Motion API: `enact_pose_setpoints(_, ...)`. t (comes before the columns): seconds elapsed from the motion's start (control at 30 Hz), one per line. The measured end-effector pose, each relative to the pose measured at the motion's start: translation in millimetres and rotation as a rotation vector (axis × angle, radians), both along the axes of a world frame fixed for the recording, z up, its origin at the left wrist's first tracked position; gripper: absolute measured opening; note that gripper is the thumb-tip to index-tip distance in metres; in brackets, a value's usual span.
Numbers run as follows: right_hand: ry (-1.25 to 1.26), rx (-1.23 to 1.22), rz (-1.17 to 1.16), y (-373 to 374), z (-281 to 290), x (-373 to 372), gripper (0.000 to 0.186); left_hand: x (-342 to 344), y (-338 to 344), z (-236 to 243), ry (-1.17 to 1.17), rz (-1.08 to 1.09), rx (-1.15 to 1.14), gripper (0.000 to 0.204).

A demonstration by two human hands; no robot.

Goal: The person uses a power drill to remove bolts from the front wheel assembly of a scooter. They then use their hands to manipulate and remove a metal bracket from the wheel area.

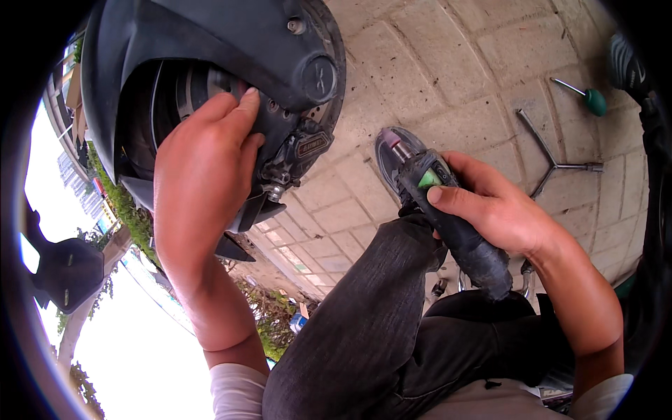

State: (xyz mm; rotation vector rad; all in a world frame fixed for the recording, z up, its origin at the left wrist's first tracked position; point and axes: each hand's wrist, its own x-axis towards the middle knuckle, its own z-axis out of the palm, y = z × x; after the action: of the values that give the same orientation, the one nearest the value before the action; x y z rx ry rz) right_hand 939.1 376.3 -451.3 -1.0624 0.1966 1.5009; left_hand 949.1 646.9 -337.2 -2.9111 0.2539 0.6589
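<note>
My left hand [203, 150] is at the large black moulded shell [231, 31] at upper left, which has a dark opening and a round cap. Its fingers are bent at the opening's edge. The index fingertip touches the panel and the thumb is bent just below. The other fingertips are hidden, and I cannot make out what they grip. Lower on the shell is a bracket [308, 147] with a metal fitting. My right hand [493, 206] is closed round a black handheld power tool [462, 234]. Its thumb lies beside a green patch, and a metal collar with a pinkish tip points up-left.
On the tiled paving [448, 77] lie a three-way socket wrench [555, 166] and a green-handled screwdriver [593, 102]. My shoe [386, 157] is below the tool's tip. Another black shoe [625, 63] stands at far right. A dark mirror [70, 273] is at far left.
</note>
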Motion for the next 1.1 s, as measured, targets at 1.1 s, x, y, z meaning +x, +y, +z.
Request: enact_pose_setpoints(1.1,-0.226,0.094,-0.03,13.3,5.8,6.6,0.043,10.4,12.3,4.8,0.213,-0.005,-0.091,0.054)
